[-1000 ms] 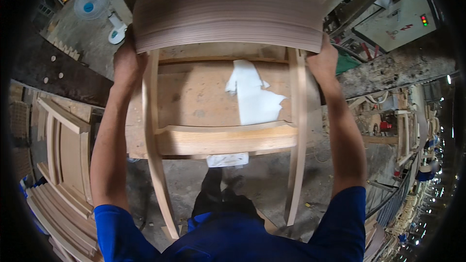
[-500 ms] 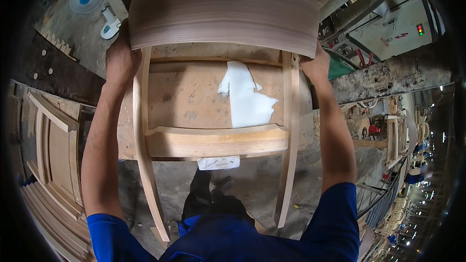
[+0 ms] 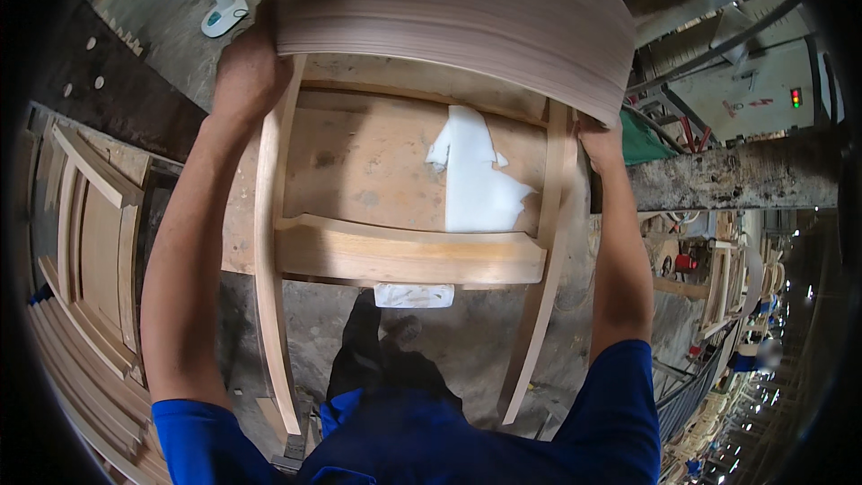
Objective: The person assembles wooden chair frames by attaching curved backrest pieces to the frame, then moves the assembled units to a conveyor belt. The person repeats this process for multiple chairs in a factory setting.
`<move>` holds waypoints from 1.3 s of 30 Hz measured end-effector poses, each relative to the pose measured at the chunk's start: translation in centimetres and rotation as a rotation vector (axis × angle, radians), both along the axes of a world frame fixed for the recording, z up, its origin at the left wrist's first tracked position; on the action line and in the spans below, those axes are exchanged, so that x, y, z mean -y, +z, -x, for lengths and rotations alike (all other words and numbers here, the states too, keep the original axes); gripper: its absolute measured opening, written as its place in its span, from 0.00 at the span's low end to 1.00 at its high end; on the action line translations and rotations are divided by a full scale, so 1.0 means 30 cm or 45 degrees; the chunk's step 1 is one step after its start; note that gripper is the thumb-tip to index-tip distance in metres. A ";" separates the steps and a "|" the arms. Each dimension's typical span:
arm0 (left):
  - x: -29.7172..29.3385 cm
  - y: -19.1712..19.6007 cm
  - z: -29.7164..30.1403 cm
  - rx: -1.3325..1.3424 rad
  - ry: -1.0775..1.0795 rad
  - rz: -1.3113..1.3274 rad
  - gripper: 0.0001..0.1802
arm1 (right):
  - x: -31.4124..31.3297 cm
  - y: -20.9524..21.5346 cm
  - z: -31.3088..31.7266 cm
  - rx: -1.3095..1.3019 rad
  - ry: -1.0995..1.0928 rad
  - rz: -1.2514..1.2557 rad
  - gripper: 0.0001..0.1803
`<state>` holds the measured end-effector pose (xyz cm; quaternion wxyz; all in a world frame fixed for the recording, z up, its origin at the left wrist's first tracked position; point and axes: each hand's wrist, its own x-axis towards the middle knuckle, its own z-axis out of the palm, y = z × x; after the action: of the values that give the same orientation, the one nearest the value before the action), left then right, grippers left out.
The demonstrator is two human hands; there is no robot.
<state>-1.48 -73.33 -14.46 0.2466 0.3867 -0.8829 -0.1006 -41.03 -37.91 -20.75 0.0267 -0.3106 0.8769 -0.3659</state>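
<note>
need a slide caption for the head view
Left hand and right hand grip a curved brown panel at the far end of a pale wooden frame, a ragged white sheet visible through it.

Between the pale wooden cross rail (image 3: 409,254) and the curved brown wood-grain panel (image 3: 453,22) beyond, there is room to reach in; long pale wooden posts (image 3: 268,216) block both rail ends.

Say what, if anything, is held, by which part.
A wooden frame with a curved brown panel: left hand at the panel's left edge, right hand at its lower right corner.
</note>
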 end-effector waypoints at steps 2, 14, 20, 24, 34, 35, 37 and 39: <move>-0.001 0.003 0.003 -0.001 -0.003 -0.023 0.29 | -0.014 0.008 0.013 -0.048 -0.019 -0.039 0.21; -0.047 0.030 0.036 -0.089 -0.024 -0.078 0.30 | -0.201 0.346 -0.037 -0.428 0.148 -0.261 0.28; -0.034 0.032 0.009 -0.024 -0.001 -0.100 0.30 | 0.000 0.680 -0.089 -0.814 -0.185 0.885 0.31; -0.005 -0.046 0.016 -0.085 -0.006 0.076 0.30 | 0.163 0.364 -0.219 -1.044 -0.135 0.116 0.31; -0.055 -0.009 -0.053 0.315 0.114 -0.034 0.30 | 0.113 0.363 -0.321 -0.369 -0.138 0.246 0.41; -0.070 -0.034 -0.129 0.362 0.099 0.010 0.31 | 0.081 0.340 -0.382 -0.240 -0.134 0.224 0.41; -0.166 -0.103 -0.316 0.213 0.020 0.131 0.33 | -0.107 0.265 -0.519 -0.008 -0.048 0.126 0.38; -0.337 -0.173 -0.489 -0.142 -0.065 0.062 0.31 | -0.452 0.102 -0.645 0.042 -0.022 0.070 0.34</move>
<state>13.19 -63.21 -19.64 0.3022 0.3516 -0.8796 -0.1068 -21.69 -24.36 -17.70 0.0296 -0.2977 0.8686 -0.3951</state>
